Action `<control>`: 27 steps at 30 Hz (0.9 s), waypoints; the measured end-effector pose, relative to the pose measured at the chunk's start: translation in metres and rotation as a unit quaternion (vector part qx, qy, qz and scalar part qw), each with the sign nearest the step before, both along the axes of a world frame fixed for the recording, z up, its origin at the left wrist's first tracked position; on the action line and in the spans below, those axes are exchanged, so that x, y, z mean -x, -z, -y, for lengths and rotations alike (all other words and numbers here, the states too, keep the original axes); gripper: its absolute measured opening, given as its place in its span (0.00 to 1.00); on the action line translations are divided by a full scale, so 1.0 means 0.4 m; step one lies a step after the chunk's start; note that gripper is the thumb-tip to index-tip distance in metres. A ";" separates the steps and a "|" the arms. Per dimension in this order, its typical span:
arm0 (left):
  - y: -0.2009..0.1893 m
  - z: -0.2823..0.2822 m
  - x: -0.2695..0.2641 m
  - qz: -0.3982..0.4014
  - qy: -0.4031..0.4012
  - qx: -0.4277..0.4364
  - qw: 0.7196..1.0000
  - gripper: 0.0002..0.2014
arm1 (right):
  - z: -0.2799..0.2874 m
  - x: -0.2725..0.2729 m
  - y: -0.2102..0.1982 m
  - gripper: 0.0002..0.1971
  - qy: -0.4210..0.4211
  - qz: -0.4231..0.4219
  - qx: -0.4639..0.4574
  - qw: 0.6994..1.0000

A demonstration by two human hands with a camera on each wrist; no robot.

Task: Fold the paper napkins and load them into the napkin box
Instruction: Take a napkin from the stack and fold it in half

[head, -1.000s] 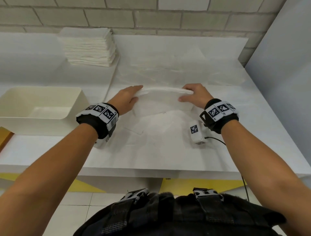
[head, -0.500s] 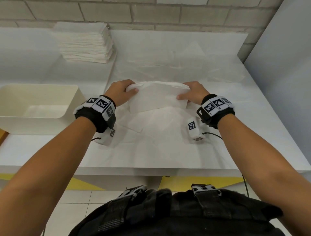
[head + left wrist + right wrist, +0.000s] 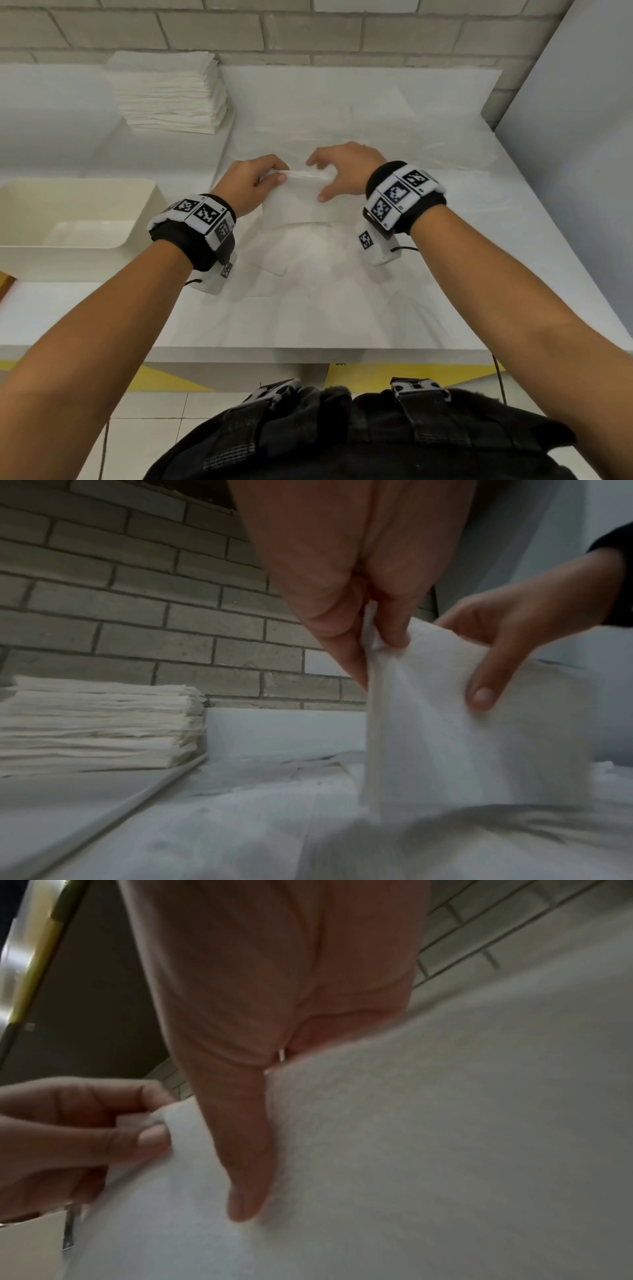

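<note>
A white paper napkin (image 3: 294,202) hangs upright above the table, held by its top edge between both hands. My left hand (image 3: 255,181) pinches its top left corner between thumb and fingers; the left wrist view shows that pinch on the napkin (image 3: 441,723). My right hand (image 3: 337,174) holds the right part, thumb on the near face and fingers curled over the top edge. The right wrist view shows the thumb lying on the napkin (image 3: 411,1150). The cream napkin box (image 3: 72,226) stands open at the left of the table.
A tall stack of white napkins (image 3: 171,92) sits at the back left against the brick wall. Crumpled white paper sheets (image 3: 308,270) cover the table under my hands. A grey panel (image 3: 575,137) bounds the right side.
The napkin rose off the table and now hangs from its top edge. My hands came closer together, the right one sliding left along the napkin.
</note>
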State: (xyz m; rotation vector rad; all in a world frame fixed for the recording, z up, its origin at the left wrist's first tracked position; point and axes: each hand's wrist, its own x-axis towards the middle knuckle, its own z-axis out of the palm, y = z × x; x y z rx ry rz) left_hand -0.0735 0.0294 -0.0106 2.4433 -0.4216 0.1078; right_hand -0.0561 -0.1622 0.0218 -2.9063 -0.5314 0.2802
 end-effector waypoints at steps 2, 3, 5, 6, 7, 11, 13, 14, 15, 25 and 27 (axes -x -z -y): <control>-0.023 -0.002 0.002 0.008 0.003 -0.009 1.000 0.09 | -0.017 -0.007 -0.012 0.09 -0.005 -0.021 -0.005 1.000; -0.038 -0.003 0.002 0.011 0.012 -0.024 1.000 0.10 | -0.019 -0.011 -0.016 0.07 -0.004 -0.027 -0.016 0.999; -0.075 0.009 0.001 0.016 0.057 -0.102 0.993 0.19 | -0.029 -0.015 -0.026 0.11 -0.004 -0.041 -0.029 0.999; -0.092 0.023 -0.002 0.012 0.075 -0.168 0.983 0.25 | -0.036 -0.014 -0.033 0.06 -0.008 -0.035 -0.031 0.999; -0.107 0.040 -0.007 0.005 0.079 -0.236 0.969 0.30 | -0.042 -0.015 -0.040 0.06 -0.011 -0.029 -0.029 0.999; -0.155 0.082 -0.028 -0.030 0.071 -0.317 0.945 0.19 | -0.045 -0.007 -0.067 0.13 -0.028 -0.006 -0.034 0.999; -0.177 0.065 -0.033 -0.046 0.081 -0.287 0.954 0.13 | -0.017 -0.009 -0.080 0.11 -0.019 -0.008 -0.058 0.998; -0.185 0.049 -0.033 -0.053 0.084 -0.265 0.959 0.12 | -0.001 -0.007 -0.089 0.11 -0.016 -0.013 -0.067 0.998; -0.192 0.032 -0.033 -0.065 0.085 -0.233 0.966 0.12 | 0.018 -0.005 -0.095 0.09 -0.015 -0.017 -0.081 0.996; -0.182 -0.055 -0.014 -0.166 0.007 0.137 0.977 0.07 | 0.152 -0.004 -0.090 0.09 0.053 -0.082 -0.220 0.971; -0.171 -0.059 -0.012 -0.154 -0.013 0.159 0.975 0.08 | 0.152 -0.006 -0.075 0.13 0.057 -0.097 -0.248 0.962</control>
